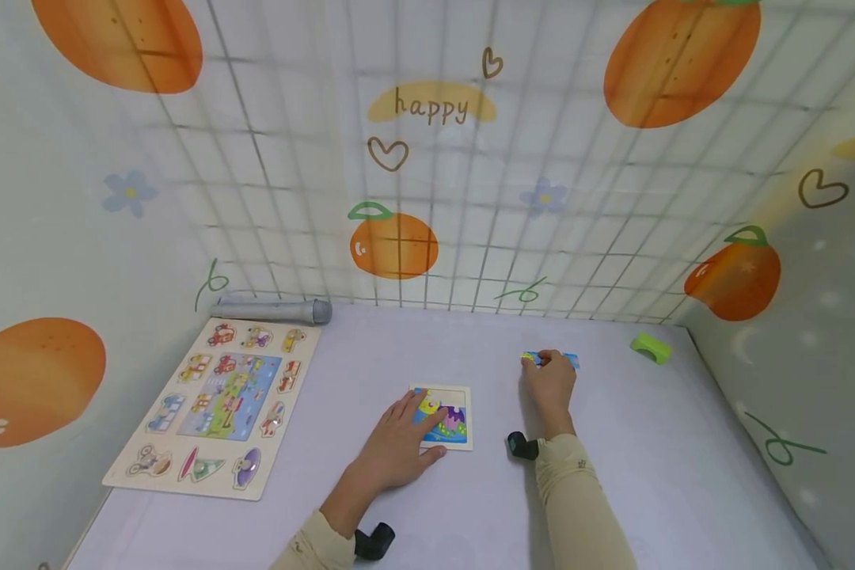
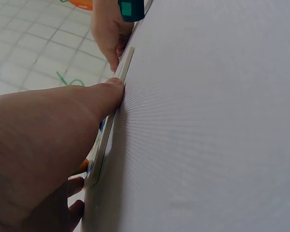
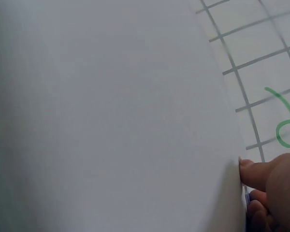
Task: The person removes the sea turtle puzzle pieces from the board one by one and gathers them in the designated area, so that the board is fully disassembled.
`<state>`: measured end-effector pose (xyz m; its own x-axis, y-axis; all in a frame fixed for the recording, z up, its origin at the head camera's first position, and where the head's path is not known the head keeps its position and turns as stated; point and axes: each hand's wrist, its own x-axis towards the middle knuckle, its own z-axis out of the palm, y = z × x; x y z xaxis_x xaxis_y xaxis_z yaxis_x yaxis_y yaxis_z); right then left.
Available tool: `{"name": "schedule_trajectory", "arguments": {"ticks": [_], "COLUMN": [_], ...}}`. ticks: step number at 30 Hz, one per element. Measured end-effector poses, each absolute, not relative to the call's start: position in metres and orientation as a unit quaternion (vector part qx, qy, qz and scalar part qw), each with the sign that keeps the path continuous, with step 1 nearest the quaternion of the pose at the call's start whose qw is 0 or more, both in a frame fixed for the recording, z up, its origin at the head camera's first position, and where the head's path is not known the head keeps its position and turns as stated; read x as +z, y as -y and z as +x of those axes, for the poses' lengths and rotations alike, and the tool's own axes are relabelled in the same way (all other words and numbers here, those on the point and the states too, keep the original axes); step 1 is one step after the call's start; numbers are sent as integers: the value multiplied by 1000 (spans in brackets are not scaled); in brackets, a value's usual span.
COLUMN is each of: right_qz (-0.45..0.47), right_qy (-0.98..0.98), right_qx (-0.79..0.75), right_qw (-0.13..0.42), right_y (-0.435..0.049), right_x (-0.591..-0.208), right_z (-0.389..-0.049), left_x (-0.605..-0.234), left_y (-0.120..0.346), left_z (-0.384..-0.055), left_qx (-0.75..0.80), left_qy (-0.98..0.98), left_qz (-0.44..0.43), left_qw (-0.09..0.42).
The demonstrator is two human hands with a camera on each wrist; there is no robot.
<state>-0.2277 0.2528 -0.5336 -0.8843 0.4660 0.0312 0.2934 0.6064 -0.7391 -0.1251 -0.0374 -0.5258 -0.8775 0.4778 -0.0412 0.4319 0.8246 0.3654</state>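
My left hand (image 1: 399,439) lies over a small square jigsaw board (image 1: 469,419) with a pale frame, its fingers spread across the picture. Blue, purple and yellow pieces (image 1: 454,427) show in the board beside the fingers, and bare pale backing shows along its top. In the left wrist view the thumb (image 2: 108,92) rests at the board's edge. Farther right, my right hand (image 1: 552,388) pinches a blue and yellow puzzle piece (image 1: 572,360) close over the table, partly hidden by the fingers. The right wrist view has the thumb (image 3: 253,174) at its edge, other fingers curled below.
A large wooden vehicle puzzle board (image 1: 264,467) lies at the left, with a grey cylinder (image 1: 271,310) behind it. A light green arched block (image 1: 651,348) sits at the back right. White printed sheets over a wire grid (image 1: 456,182) enclose the table.
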Motion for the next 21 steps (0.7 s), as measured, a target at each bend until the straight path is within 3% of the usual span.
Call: {"name": "schedule_trajectory", "arguments": {"ticks": [21], "right_qz": [-229], "right_qy": [883], "right_qx": [391], "right_qw": [125], "right_y": [-254], "right_x": [-532], "right_z": [-231], "left_x": [-527], "left_y": [36], "left_z": [-126], "left_qx": [172], "left_qy": [-955], "left_qz": [231], "left_qw": [70]}}
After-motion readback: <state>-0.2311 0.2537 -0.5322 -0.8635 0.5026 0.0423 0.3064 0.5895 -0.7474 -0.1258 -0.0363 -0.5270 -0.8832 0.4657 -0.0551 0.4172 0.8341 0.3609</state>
